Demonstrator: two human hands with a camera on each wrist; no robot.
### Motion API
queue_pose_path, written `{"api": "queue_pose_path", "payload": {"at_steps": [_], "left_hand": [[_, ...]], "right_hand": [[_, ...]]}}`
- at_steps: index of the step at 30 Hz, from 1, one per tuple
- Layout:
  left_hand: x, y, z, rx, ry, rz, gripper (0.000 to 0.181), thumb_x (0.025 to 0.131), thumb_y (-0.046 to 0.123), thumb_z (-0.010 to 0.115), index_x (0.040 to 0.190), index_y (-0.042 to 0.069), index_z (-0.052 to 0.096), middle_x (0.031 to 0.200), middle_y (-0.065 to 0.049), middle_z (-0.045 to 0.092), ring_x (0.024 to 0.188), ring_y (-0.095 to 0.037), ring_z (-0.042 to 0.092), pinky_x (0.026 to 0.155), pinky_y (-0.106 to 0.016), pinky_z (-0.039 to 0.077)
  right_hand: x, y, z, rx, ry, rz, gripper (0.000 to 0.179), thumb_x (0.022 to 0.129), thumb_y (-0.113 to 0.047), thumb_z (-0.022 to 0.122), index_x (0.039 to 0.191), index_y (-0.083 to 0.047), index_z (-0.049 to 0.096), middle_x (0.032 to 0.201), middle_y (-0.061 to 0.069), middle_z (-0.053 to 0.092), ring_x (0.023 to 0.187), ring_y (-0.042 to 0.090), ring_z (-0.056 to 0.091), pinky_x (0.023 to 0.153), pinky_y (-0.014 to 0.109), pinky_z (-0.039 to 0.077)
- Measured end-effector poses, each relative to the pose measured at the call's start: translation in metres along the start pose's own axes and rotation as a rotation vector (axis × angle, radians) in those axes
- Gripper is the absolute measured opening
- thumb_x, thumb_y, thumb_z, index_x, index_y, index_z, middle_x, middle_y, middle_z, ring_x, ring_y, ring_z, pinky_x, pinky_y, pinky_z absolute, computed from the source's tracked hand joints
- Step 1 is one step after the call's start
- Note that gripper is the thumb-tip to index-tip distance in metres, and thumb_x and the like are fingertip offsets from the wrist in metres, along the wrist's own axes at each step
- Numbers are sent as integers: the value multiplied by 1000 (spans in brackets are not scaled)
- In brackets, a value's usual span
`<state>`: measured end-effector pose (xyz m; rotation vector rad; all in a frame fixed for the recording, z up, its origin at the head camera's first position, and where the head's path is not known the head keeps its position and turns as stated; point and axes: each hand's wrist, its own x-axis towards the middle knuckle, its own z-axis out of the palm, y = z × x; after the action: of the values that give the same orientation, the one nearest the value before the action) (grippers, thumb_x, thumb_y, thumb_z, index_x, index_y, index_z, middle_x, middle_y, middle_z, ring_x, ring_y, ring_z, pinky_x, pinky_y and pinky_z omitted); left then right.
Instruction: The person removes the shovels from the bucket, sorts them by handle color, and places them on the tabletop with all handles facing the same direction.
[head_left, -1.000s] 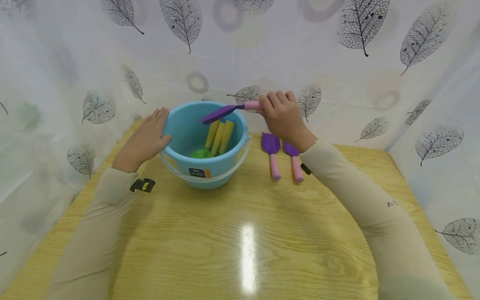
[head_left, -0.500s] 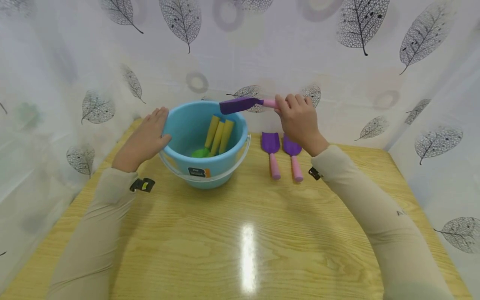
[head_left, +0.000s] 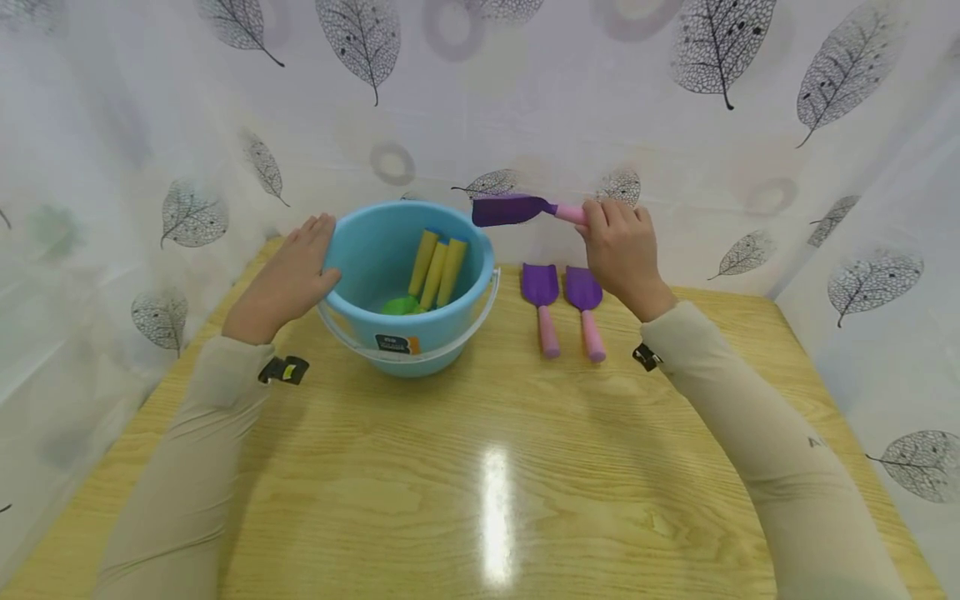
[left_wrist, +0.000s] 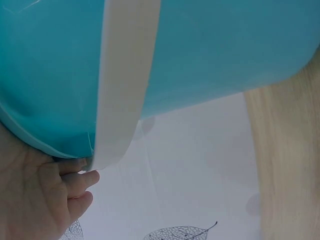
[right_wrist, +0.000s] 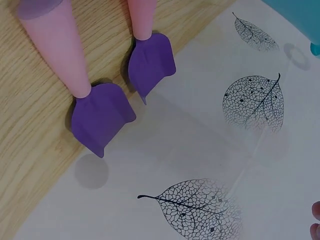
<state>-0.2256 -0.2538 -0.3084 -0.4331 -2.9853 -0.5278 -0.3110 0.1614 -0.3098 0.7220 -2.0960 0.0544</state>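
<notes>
A light blue bucket (head_left: 360, 283) stands on the wooden table with its white handle (head_left: 450, 346) hanging down in front. My left hand (head_left: 288, 271) rests against the bucket's left rim with its fingers extended, and the left wrist view shows those fingers (left_wrist: 75, 185) at the rim. In the air right of the bucket, my right hand (head_left: 621, 250) grips the pink handle of a toy shovel (head_left: 510, 210) with a purple blade. Inside the bucket are several yellow handles (head_left: 435, 271) and a green piece (head_left: 401, 306); their lower parts are hidden.
Two more purple shovels with pink handles lie side by side right of the bucket: a left shovel (head_left: 541, 287) and a right shovel (head_left: 584, 292). Behind the table (head_left: 420, 467) hangs a white leaf-patterned curtain (head_left: 525, 92), which also lines both sides.
My right hand has moved right, carrying the shovel from over the bucket's opening to just past its right rim. My left hand has stayed at the rim.
</notes>
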Motion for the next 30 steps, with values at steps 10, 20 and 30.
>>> {"api": "queue_pose_path", "payload": {"at_steps": [10,20,30], "left_hand": [[-1,1,-1,-10,-8,-4,68,93,18,36,147,-9,4,154,-30,6,144,-43,2,119,-53,4],[-1,2,-1,-8,-2,-6,69,93,18,37,147,-10,4,154,-29,6,144,-43,3,119,-53,4],[-1,3,-1,-8,4,-2,68,93,17,36,147,-10,5,154,-31,7,144,-44,3,119,-54,5]], "right_hand": [[-24,16,-1,-38,-46,92,34,98,-26,42,96,5,54,81,23,58,68,40,54,54,47,39],[-55,36,-2,-70,-97,153,29,96,-22,49,96,6,54,80,22,56,67,40,54,53,47,40],[-81,52,-2,-90,-151,220,29,96,-22,48,93,7,54,78,24,57,66,42,56,52,49,42]]}}
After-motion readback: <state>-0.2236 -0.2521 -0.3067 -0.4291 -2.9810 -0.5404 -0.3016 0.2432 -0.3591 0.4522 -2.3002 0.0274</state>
